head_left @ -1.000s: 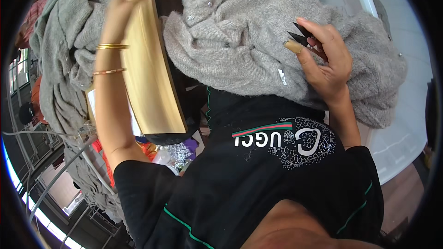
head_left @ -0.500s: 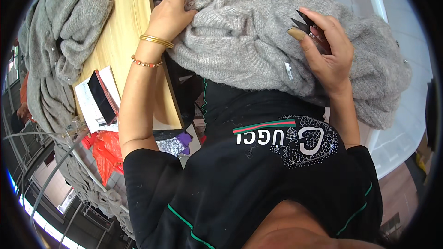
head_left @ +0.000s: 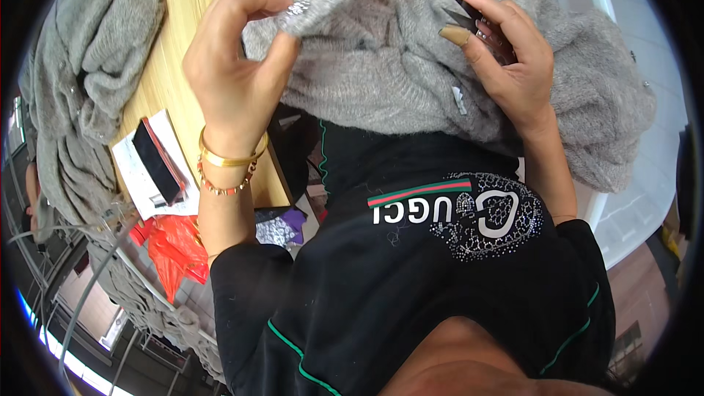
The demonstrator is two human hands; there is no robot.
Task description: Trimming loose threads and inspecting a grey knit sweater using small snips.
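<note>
A grey fuzzy knit garment (head_left: 411, 95) lies bunched across my lap. My left hand (head_left: 235, 59) pinches a raised edge of it between thumb and fingertips, right at a sparkling, jewelled button (head_left: 297, 9). Dark thread snips (head_left: 460, 12) sit in my right hand (head_left: 517, 66), blades parted and pointing up and left over the knit. A tan cover (head_left: 455, 34) caps that thumb. Between the two hands, closer to my body, a small white label (head_left: 459, 100) shows on the garment.
To the left stands a wooden table (head_left: 194, 15) bearing another grey knit (head_left: 103, 51), papers and a dark phone-like slab (head_left: 158, 161). Below it is a red plastic bag (head_left: 176, 249). A whitish translucent tub (head_left: 623, 227) curves along the right, with part of the garment over it.
My left hand has come nearer and turned, lifting the garment edge so the jewelled button shows. My right hand with the snips has shifted slightly up and left.
</note>
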